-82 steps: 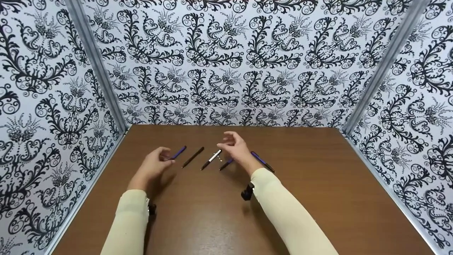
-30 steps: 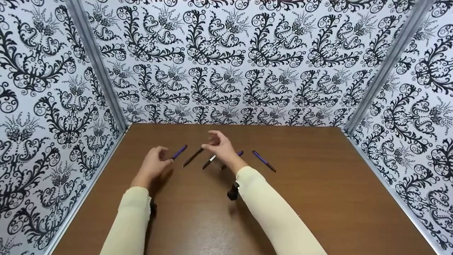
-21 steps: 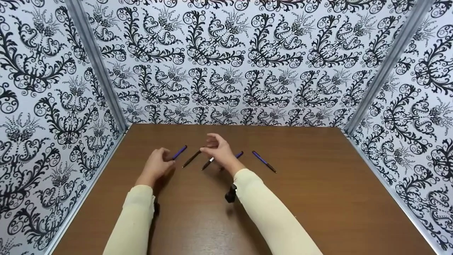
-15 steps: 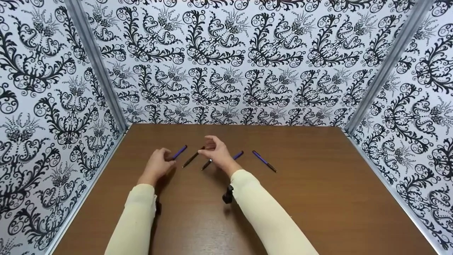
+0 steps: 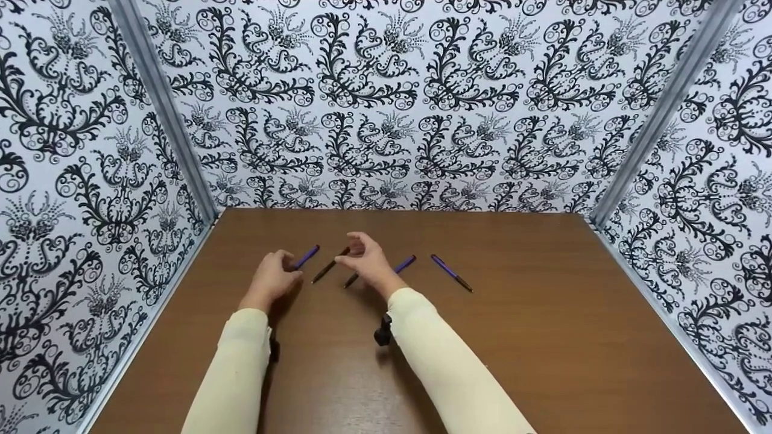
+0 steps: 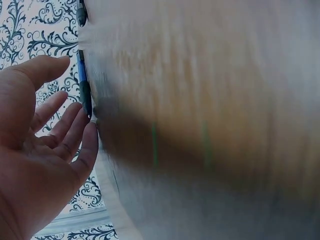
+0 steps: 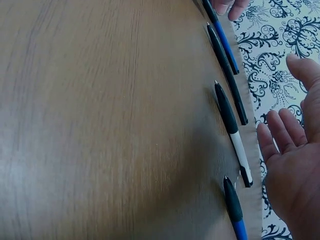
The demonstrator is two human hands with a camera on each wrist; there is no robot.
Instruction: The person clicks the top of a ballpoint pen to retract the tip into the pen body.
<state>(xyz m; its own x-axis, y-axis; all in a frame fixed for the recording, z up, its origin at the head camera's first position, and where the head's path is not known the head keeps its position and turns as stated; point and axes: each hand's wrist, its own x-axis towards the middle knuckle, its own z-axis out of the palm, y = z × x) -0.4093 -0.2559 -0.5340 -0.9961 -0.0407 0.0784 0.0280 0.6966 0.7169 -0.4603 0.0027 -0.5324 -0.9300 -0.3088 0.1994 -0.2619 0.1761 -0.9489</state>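
My left hand hovers at the lower end of the leftmost blue pen. In the left wrist view, its fingers are apart and loosely bent beside the blue pen, holding nothing. My right hand is over the upper part of the white pen, its thumb close to the upper end of the black pen. The right wrist view shows a gap between its relaxed fingers and the pens. In the head view this hand hides most of the white pen and part of another blue pen.
A further blue pen lies at the right end of the row, slanted the other way. All the pens lie on a brown wooden table. Patterned panels enclose its back and sides, with metal posts at the corners.
My right hand has moved left from above the blue pen right of the white one, then slightly lower toward the black pen. The left hand has shifted slightly right. The pens lie unmoved.
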